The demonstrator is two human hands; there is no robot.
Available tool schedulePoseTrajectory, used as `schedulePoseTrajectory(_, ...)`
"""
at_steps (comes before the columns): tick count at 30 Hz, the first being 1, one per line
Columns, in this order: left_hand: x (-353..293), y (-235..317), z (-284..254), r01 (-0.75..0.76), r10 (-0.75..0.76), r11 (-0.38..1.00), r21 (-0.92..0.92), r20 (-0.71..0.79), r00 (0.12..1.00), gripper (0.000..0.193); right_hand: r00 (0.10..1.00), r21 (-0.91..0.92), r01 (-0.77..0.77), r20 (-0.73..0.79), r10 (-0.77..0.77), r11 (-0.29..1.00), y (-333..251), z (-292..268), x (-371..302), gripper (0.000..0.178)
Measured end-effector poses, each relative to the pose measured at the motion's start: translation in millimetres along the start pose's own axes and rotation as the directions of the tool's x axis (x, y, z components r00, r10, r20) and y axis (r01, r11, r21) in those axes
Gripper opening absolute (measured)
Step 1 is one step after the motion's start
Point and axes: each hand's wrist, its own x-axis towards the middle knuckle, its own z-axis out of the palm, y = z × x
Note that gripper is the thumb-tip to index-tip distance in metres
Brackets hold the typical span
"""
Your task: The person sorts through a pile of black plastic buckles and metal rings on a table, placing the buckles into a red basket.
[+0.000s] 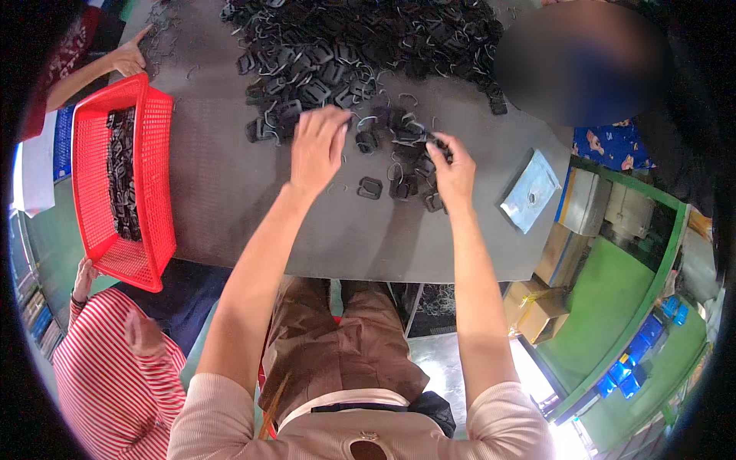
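Nearest, ribbed pale sleeves and matt brown trousers of creased cloth. Beyond, a smooth grey tabletop, its straight edge bowed by the lens. To the left, a red basket of rigid latticed plastic, tilted, with rows of black pieces inside; at its near end, a co-worker's hand below red-and-white stripes. On the right side of the table, a flat pale-blue packet, glossy and creased. Between, a lone black buckle (a rounded rectangle with slots), flat on the grey, just short of a loose scatter with thin curved wires. Over this scatter, the right hand, with thumb and fingertips pinched on a small dark piece, too small to name. Level with it, the left hand, with bent fingers close to more buckles; impossible to tell whether gripping anything. Farthest, a dense, jumbled heap of hard black buckles, flecked with bright curled wire.
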Motion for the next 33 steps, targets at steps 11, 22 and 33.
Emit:
schedulePoseTrajectory(11, 61.2, 4.8, 45.6, 0.213, -0.228, 0.968, 0.134, 0.113, 0.967, 0.025, 0.903, 0.194, -0.238, 0.405, 0.144, 0.952, 5.0, -47.8, 37.4, 0.028)
schedulePoseTrajectory(22, 38.7, 32.9, -19.0, 0.614, -0.446, 0.751, -0.244, 0.498, 0.744, 0.020, 0.898, -0.269, -0.167, 0.356, 0.259, 0.949, -33.3, -46.9, 31.5, 0.057)
schedulePoseTrajectory(33, 0.1, 5.1, -66.6, 0.391, -0.429, 0.892, -0.227, -0.149, 0.891, 0.012, 0.812, 0.013, -0.188, 0.564, 0.148, 0.982, -52.0, -1.0, 48.6, 0.033)
